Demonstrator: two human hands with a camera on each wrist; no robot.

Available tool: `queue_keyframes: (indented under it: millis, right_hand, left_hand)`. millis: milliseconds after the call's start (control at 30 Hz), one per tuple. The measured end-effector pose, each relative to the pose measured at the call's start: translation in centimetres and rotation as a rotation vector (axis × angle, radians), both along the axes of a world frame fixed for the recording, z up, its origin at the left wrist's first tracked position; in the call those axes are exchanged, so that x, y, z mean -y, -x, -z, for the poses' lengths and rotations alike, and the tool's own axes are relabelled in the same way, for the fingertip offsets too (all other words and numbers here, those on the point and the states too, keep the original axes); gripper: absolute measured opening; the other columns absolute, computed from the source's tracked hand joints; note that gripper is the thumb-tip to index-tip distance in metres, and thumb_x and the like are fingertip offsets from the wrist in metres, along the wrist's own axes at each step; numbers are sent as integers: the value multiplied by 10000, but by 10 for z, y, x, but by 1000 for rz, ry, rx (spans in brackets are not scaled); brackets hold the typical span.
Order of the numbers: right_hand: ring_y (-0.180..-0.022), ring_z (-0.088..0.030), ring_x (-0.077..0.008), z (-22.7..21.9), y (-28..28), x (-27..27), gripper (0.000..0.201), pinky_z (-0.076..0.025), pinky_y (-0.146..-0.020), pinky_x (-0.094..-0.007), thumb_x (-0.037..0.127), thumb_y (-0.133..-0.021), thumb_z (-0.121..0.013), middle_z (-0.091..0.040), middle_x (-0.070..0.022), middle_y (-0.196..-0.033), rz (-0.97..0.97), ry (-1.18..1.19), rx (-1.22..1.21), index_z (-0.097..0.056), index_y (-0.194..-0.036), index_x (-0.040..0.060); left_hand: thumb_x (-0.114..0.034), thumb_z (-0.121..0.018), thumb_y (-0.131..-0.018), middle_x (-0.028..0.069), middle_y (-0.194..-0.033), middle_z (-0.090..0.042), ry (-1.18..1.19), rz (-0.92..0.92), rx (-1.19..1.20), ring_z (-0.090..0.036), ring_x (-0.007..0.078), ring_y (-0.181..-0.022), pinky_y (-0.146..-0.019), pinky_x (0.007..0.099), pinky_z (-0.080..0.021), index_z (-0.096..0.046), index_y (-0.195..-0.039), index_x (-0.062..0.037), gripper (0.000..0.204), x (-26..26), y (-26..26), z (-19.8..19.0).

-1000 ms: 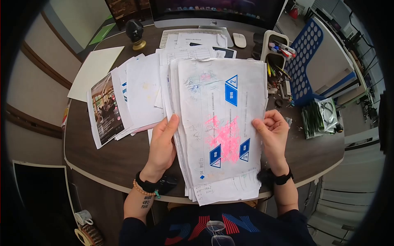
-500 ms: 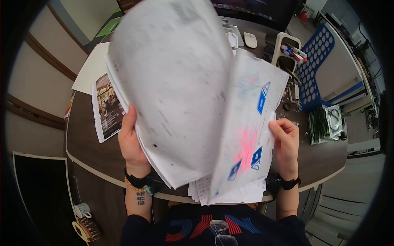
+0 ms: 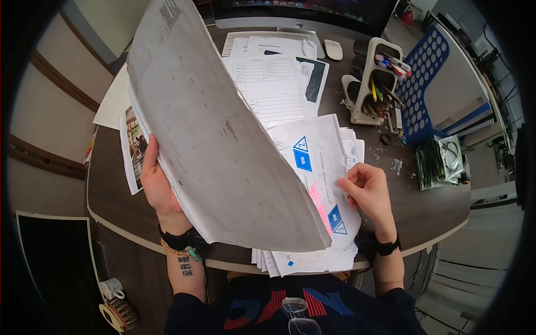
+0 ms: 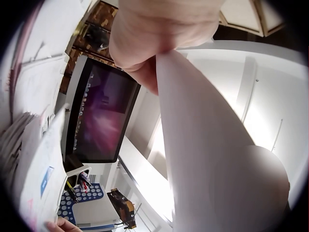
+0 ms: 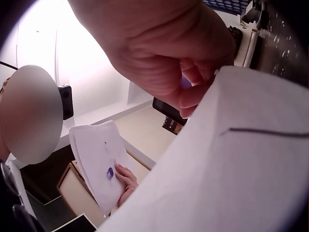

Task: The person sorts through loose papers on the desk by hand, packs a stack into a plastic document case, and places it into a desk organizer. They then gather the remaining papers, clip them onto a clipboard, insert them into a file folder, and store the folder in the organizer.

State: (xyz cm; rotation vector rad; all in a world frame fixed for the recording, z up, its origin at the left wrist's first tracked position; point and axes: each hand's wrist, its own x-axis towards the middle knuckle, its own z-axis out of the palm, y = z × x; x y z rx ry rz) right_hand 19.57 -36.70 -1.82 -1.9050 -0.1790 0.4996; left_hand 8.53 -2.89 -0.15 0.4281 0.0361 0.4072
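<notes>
My left hand grips a sheaf of papers by its left edge, thumb on the near side. The sheaf is raised and tilted, its greyish printed face towards me. My right hand pinches the right edge of a printed sheet with blue triangles and pink scribble. This sheet overlaps a pile of papers at the front of the desk, and the sheaf covers its left part. In the right wrist view, thumb and fingers of the right hand meet at the paper's edge.
A form and other papers lie before the monitor, beside a white mouse. To the right stand a pen holder, a blue perforated file rack and green packets. A photo print lies at left.
My left hand has drawn the sheaf leftward and up, away from the scribbled sheet that both hands held against it. The right hand keeps that sheet, now lower over the pile.
</notes>
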Motion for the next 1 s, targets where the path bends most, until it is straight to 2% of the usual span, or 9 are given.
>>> queue_keyframes:
  millis: [167, 333, 400, 433, 467, 533, 833, 933, 1000]
  right_hand:
    - [-423, -543, -58, -3, 1, 1, 141, -392, -358, -209, 18, -808, -687, -570, -17, -544, 0, 90, 48, -572, -735, -22]
    - [-461, -570, -68, -21, 4, 4, 126, -423, -398, -206, 19, -805, -686, -611, -41, -608, 12, 152, 131, -581, -849, -34]
    - [-578, -618, -75, -26, 4, 9, 181, -455, -444, -209, 16, -816, -677, -666, -75, -804, -7, -38, 226, -588, -964, -38]
    - [-695, -637, -81, -33, 5, 16, 238, -478, -506, -200, 23, -837, -677, -658, -93, -980, -87, -256, -26, -580, -1040, -55]
    - [-695, -637, -81, -32, 9, 14, 238, -478, -506, -200, 23, -837, -677, -658, -93, -980, -81, -258, -23, -580, -1040, -55]
    - [-722, -636, -84, -30, 17, 0, 272, -485, -544, -191, 27, -851, -681, -646, -82, -1008, -59, -552, -12, -562, -1075, -72]
    - [-663, -619, -47, -14, 5, 14, 174, -481, -536, -176, -5, -808, -732, -656, -48, -783, -35, -413, 11, -579, -890, -12]
    - [-639, -617, -45, -11, 4, 11, 153, -482, -537, -172, -4, -803, -739, -652, -41, -741, 1, -401, 12, -593, -845, -13]
    - [-634, -617, -46, -8, 3, 11, 142, -486, -546, -170, -4, -805, -738, -652, -39, -727, 15, -393, 22, -598, -823, -15]
  left_hand:
    - [-258, -424, -1000, 169, -1297, -555, -6, 51, -88, -584, 296, -1136, -1003, 426, -452, -451, -1342, 12, 437, 5, -3, 2]
    - [-239, -472, -988, 147, -1202, -609, -184, 121, -419, -626, 247, -1049, -922, 357, -503, -473, -1301, 33, 415, 41, -13, 6]
    - [-218, -470, -996, 134, -1182, -619, -299, 168, -439, -635, 202, -1019, -886, 315, -516, -478, -1285, 48, 393, 54, -12, 8]
    - [-214, -465, -1002, 126, -1179, -619, -354, 195, -436, -631, 189, -1020, -891, 310, -511, -477, -1285, 53, 389, 64, -13, 8]
    - [-210, -461, -1008, 118, -1177, -620, -410, 224, -430, -628, 176, -1021, -897, 304, -506, -476, -1285, 57, 385, 71, -12, 9]
    - [-207, -451, -1017, 116, -1184, -616, -432, 257, -395, -616, 167, -1042, -911, 302, -496, -470, -1296, 51, 380, 80, -11, 12]
    - [-309, -339, -1050, 144, -1279, -555, -481, 167, -398, -586, 199, -1120, -931, 325, -491, -406, -1355, 39, 467, 89, -12, 14]
    - [-331, -300, -1049, 145, -1285, -554, -420, 204, -408, -583, 222, -1131, -945, 343, -486, -397, -1366, 32, 492, 87, -11, 14]
    - [-315, -290, -1037, 142, -1293, -550, -187, 285, -332, -580, 233, -1137, -960, 359, -476, -389, -1373, 29, 492, 87, -10, 13]
